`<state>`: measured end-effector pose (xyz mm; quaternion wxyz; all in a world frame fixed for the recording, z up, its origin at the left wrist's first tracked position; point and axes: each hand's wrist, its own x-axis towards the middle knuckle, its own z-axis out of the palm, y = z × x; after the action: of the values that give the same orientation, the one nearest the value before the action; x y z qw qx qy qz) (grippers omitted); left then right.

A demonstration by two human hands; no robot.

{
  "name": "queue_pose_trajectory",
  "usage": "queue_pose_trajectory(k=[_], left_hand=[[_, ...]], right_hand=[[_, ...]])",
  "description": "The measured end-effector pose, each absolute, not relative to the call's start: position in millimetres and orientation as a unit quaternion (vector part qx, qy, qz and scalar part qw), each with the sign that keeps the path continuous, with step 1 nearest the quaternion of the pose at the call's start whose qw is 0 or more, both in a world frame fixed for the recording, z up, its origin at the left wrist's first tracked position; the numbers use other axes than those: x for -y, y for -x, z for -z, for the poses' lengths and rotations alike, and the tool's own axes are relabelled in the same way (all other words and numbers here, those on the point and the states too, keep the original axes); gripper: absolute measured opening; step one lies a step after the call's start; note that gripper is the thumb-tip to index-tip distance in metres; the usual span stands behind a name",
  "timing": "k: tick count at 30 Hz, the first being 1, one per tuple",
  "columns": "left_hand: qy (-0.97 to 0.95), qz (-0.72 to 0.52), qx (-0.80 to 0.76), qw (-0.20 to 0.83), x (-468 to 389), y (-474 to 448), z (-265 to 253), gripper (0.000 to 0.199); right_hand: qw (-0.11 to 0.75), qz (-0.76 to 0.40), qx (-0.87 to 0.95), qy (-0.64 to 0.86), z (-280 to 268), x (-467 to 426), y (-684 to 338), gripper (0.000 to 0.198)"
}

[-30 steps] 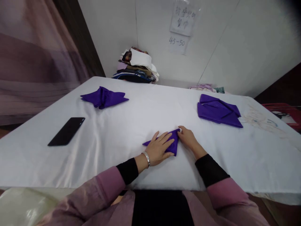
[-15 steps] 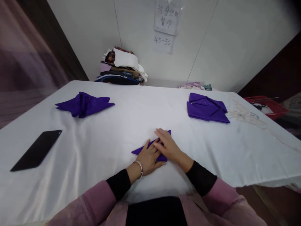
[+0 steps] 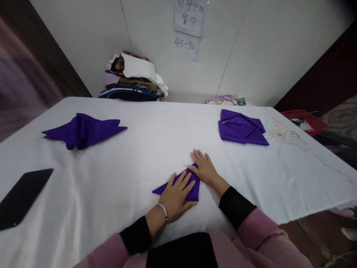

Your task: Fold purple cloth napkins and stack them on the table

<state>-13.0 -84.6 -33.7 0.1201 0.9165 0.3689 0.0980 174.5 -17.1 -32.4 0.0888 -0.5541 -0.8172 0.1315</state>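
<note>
A folded purple cloth napkin (image 3: 194,191) lies on the white tablecloth in front of me, its long thin point toward the left. My left hand (image 3: 175,195), with a silver bangle at the wrist, rests flat on it with fingers spread, covering much of its middle. At the napkin's upper right corner lies my right hand (image 3: 205,167), palm down and fingers stretched out, its thumb touching the cloth. Neither hand grips anything.
Two more folded purple napkins lie farther back, a winged one (image 3: 95,130) at left and a flatter one (image 3: 242,128) at right. A black tablet-like slab (image 3: 25,197) is at left. Behind stand stacked clothes (image 3: 136,80); a red basket (image 3: 315,121) is beyond the table's right side.
My right hand has slid off my left hand to the napkin's upper right edge, uncovering more cloth. My left hand stays on the napkin, fingers more spread. The camera view has shifted slightly.
</note>
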Motion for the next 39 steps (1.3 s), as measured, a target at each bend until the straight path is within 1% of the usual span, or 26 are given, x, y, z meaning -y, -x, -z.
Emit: queue_pose_trajectory(k=[2, 4, 7, 9, 11, 13, 16, 17, 19, 22, 26, 30, 33, 37, 39], left_hand=[[-0.917, -0.100, -0.367, 0.122, 85, 13, 33, 0.066], [-0.918, -0.100, -0.365, 0.123, 85, 14, 33, 0.066], [-0.918, -0.101, -0.362, 0.123, 85, 15, 34, 0.066], [-0.918, -0.104, -0.362, 0.124, 85, 15, 34, 0.065], [-0.918, -0.102, -0.362, 0.124, 84, 14, 34, 0.065], [-0.919, -0.099, -0.361, 0.124, 84, 13, 33, 0.066], [-0.920, -0.105, -0.360, 0.117, 84, 13, 35, 0.066], [-0.920, -0.107, -0.359, 0.113, 84, 14, 36, 0.066], [-0.922, -0.108, -0.357, 0.103, 83, 15, 39, 0.065], [-0.927, -0.111, -0.349, 0.082, 80, 17, 46, 0.064], [-0.929, -0.127, -0.342, 0.060, 75, 21, 54, 0.063], [-0.932, -0.145, -0.330, 0.039, 71, 25, 55, 0.071], [-0.924, -0.184, -0.334, 0.013, 70, 29, 57, 0.077], [-0.917, -0.232, -0.325, -0.027, 69, 34, 64, 0.069], [-0.910, -0.242, -0.334, -0.034, 68, 37, 67, 0.062]], right_hand=[[0.101, -0.130, 0.806, 0.568, 34, 8, -181, 0.063], [0.135, -0.159, 0.782, 0.587, 34, 0, -189, 0.060], [0.244, -0.229, 0.683, 0.649, 26, -2, -201, 0.058], [0.311, -0.242, 0.624, 0.675, 19, 7, -205, 0.058], [0.328, -0.222, 0.642, 0.657, 15, 24, -203, 0.056], [0.279, -0.201, 0.737, 0.583, 13, 42, -197, 0.053], [0.156, -0.177, 0.846, 0.478, 15, 59, -186, 0.056], [0.126, -0.172, 0.855, 0.473, 16, 60, -184, 0.057], [0.094, -0.166, 0.848, 0.495, 17, 58, -183, 0.059], [0.082, -0.164, 0.833, 0.523, 16, 49, -185, 0.058], [0.090, -0.173, 0.824, 0.532, 14, 44, -189, 0.057], [0.101, -0.183, 0.825, 0.525, 12, 44, -189, 0.057], [0.101, -0.189, 0.830, 0.515, 10, 44, -191, 0.055], [0.092, -0.206, 0.840, 0.494, 8, 40, -199, 0.053], [0.083, -0.224, 0.848, 0.474, 6, 37, -204, 0.057]])
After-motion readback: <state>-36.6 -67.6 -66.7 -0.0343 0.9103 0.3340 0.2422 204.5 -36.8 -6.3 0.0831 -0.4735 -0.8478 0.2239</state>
